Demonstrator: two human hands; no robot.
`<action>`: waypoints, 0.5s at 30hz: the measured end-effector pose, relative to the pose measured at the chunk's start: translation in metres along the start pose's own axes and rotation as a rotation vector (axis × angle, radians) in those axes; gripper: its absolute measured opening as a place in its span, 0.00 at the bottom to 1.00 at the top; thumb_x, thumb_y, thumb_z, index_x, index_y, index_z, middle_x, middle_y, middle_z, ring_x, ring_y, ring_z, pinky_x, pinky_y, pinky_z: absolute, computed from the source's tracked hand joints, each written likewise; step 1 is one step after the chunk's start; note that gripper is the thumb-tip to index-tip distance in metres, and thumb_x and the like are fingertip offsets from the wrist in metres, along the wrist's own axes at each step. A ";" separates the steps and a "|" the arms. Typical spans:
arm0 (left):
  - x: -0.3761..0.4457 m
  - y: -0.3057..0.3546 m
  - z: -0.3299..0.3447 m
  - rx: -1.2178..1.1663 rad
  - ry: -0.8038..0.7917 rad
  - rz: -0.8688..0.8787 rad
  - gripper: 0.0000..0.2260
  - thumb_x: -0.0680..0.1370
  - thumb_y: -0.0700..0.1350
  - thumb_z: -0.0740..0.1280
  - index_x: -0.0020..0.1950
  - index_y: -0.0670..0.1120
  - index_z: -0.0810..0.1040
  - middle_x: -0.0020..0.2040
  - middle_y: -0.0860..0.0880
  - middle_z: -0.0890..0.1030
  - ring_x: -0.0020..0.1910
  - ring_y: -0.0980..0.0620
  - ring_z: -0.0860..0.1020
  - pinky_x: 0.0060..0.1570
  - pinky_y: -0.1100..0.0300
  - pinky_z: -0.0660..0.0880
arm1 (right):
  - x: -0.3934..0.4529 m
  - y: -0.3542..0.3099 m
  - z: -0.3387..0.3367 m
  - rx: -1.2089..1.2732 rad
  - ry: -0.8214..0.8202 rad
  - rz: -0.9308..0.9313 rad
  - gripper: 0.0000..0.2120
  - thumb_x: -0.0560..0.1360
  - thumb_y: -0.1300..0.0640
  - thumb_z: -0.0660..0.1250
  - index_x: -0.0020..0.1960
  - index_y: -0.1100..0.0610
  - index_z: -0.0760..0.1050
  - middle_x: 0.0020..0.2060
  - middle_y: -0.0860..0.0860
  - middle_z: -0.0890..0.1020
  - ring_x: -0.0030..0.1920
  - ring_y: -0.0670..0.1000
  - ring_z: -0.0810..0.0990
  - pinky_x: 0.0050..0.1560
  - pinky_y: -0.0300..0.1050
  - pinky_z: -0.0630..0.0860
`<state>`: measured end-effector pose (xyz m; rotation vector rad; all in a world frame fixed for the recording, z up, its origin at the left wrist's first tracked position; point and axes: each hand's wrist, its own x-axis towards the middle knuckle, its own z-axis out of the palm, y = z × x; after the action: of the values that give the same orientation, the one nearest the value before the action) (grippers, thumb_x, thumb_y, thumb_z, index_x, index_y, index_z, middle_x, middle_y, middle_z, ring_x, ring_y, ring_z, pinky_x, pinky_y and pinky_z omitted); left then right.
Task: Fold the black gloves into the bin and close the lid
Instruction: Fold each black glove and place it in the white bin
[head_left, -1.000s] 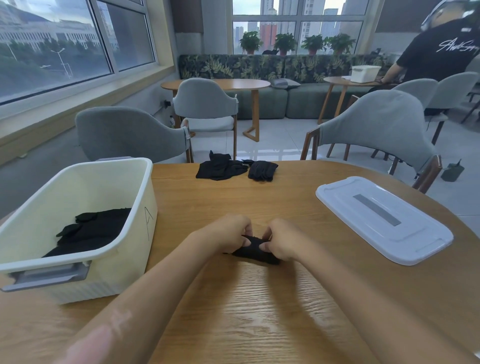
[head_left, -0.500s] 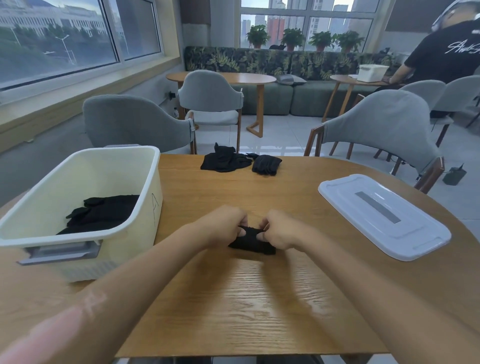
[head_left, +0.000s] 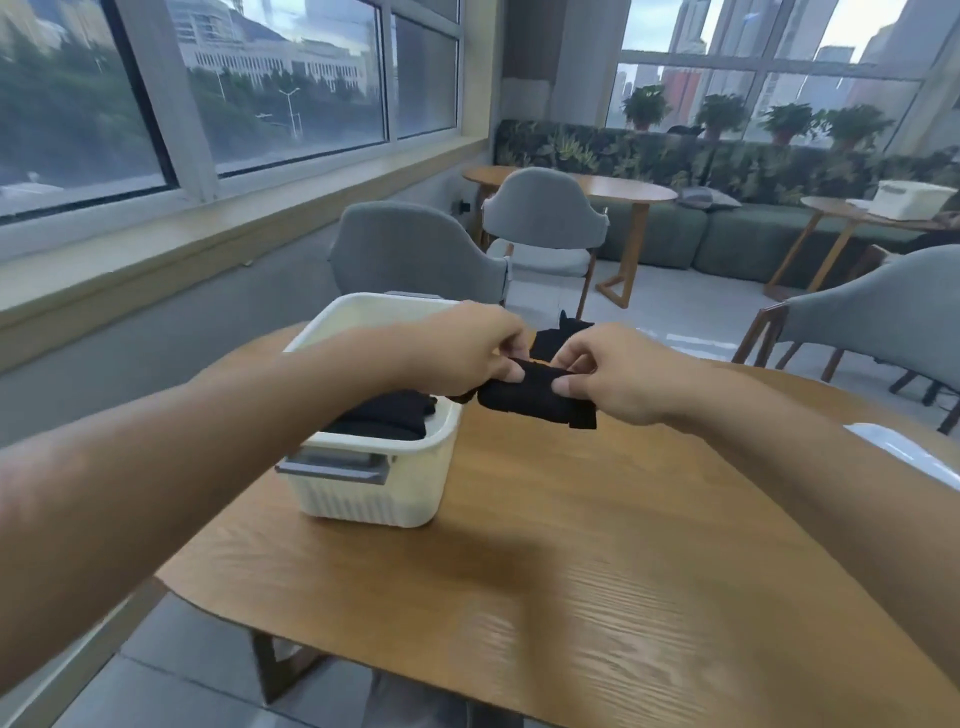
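Both hands, left hand (head_left: 470, 353) and right hand (head_left: 605, 371), each pinched an end of the folded glove (head_left: 535, 397), held above the table (head_left: 545, 545) just beside the bin (head_left: 374, 501), other gloves (head_left: 387, 418) already inside; next, likely lowering it in, lid (head_left: 914, 457) waiting at right.

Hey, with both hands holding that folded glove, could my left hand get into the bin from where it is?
Probably yes: the left hand hovers over the open bin, lid off, only folded gloves inside.
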<state>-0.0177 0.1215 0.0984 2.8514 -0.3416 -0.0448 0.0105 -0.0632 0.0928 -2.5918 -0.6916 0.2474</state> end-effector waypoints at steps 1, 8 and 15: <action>-0.004 -0.011 -0.006 -0.014 0.021 -0.009 0.03 0.82 0.51 0.65 0.54 0.53 0.76 0.45 0.57 0.78 0.41 0.59 0.75 0.37 0.65 0.66 | 0.006 -0.011 0.000 -0.010 0.006 -0.024 0.02 0.81 0.55 0.66 0.52 0.49 0.77 0.47 0.47 0.81 0.49 0.48 0.80 0.50 0.45 0.75; -0.023 -0.079 -0.033 -0.124 0.169 -0.068 0.03 0.81 0.46 0.68 0.53 0.50 0.77 0.48 0.54 0.81 0.41 0.61 0.80 0.39 0.64 0.73 | 0.060 -0.071 0.014 -0.105 0.078 -0.171 0.08 0.81 0.57 0.65 0.57 0.55 0.80 0.50 0.52 0.83 0.49 0.51 0.80 0.42 0.40 0.74; -0.009 -0.140 -0.030 -0.191 0.167 -0.130 0.15 0.79 0.46 0.71 0.64 0.53 0.74 0.53 0.56 0.81 0.50 0.56 0.80 0.44 0.64 0.73 | 0.131 -0.094 0.046 -0.241 0.047 -0.165 0.09 0.80 0.59 0.65 0.57 0.59 0.80 0.48 0.56 0.84 0.49 0.56 0.82 0.53 0.54 0.81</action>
<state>0.0069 0.2625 0.0895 2.6611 -0.1107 0.1277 0.0694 0.0936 0.0878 -2.7346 -0.9655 0.0539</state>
